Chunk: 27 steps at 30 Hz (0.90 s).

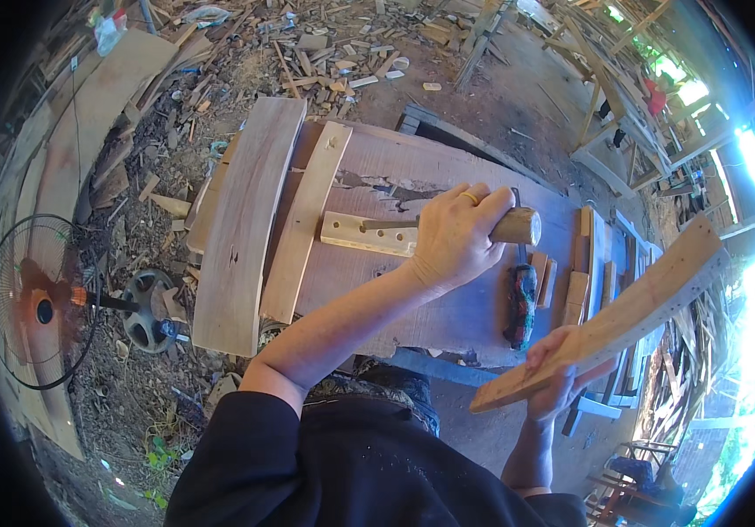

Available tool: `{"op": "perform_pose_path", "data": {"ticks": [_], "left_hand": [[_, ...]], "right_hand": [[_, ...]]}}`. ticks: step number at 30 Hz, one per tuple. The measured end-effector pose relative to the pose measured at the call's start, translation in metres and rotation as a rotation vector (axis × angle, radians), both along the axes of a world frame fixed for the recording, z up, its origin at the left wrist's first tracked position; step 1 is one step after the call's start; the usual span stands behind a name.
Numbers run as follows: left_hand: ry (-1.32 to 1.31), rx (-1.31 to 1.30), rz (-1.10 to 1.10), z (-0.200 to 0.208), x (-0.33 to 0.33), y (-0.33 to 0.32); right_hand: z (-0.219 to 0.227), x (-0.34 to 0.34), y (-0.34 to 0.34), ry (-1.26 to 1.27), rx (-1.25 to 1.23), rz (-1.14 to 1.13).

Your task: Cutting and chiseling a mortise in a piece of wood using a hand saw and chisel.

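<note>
My left hand, with a ring on one finger, is closed around a chisel with a round wooden handle. Its thin metal shaft points left over a short wooden block with several holes; I cannot tell whether the tip touches it. My right hand grips a long curved wooden piece near its lower end, holding it raised and slanted at the right side of the workbench. Small holes show along this piece. A tool with a dark, colourfully wrapped handle lies on the bench between my hands.
A wide plank and a narrow strip lie across the bench's left end. Wood pieces sit at its right end. A standing fan is at the left. Wood scraps litter the ground beyond.
</note>
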<state>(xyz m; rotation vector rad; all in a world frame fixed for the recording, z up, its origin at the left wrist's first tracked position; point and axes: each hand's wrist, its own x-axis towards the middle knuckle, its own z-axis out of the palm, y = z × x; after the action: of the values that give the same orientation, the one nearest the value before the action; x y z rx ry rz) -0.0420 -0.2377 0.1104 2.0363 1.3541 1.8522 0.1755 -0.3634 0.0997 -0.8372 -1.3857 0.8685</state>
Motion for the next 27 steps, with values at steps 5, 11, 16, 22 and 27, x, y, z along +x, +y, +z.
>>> {"op": "perform_pose_path", "data": {"ticks": [5,11,16,22,27], "left_hand": [[-0.004,-0.021,0.100,-0.003,-0.001,-0.002],[0.024,0.095,-0.184,0.001,0.004,-0.023],[0.054,0.095,-0.105,0.002,0.000,-0.017],[-0.030,0.184,-0.047,-0.001,-0.002,-0.011],[-0.038,0.183,-0.029,0.000,-0.004,-0.011]], "right_hand": [[0.008,-0.021,0.009,-0.387,0.039,-0.040],[0.024,-0.019,-0.007,0.072,-0.109,-0.169],[0.005,-0.014,-0.014,-0.037,-0.194,-0.124],[0.003,-0.017,-0.015,-0.043,-0.218,-0.124],[0.003,-0.016,-0.017,-0.046,-0.225,-0.125]]}}
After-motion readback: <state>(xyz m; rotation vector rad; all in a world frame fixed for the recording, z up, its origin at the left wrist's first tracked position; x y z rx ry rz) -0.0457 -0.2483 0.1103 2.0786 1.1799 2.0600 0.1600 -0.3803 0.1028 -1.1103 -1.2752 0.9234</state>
